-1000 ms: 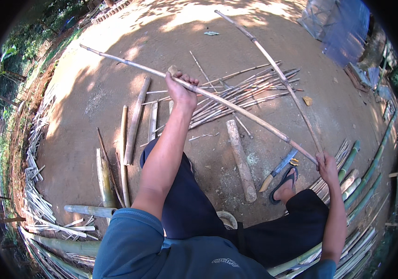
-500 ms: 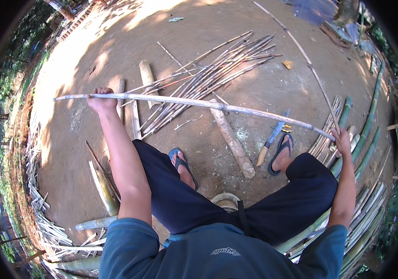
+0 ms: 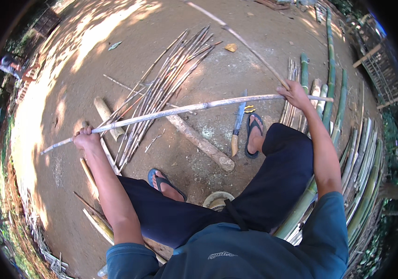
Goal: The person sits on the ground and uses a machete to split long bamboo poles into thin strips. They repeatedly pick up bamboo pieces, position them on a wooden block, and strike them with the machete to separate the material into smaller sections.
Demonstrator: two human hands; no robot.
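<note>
A pale bamboo pole [image 3: 203, 105] with visible joints stretches across in front of my legs. My left hand [image 3: 86, 138] is closed around it near its left end. Toward the other end, my right hand [image 3: 296, 95] grips the same pole, whose tip sticks out past the hand. A second thin bamboo pole [image 3: 250, 49] runs from my right hand up to the far side; the fingers seem to close on it too. Beneath the held pole lie a bundle of thin sticks [image 3: 161, 83] and a short log [image 3: 199, 142].
A machete [image 3: 239, 118] with a wooden handle lies beside my right foot. Green bamboo culms [image 3: 331, 69] and split strips [image 3: 366, 162] lie on the right. A round container [image 3: 217, 198] stands between my legs. Another log [image 3: 106, 114] rests at left.
My right hand has shifted inward along the pole, so its end now projects beyond the hand. The pole's right side sits higher, its left lower. The view has turned rightward.
</note>
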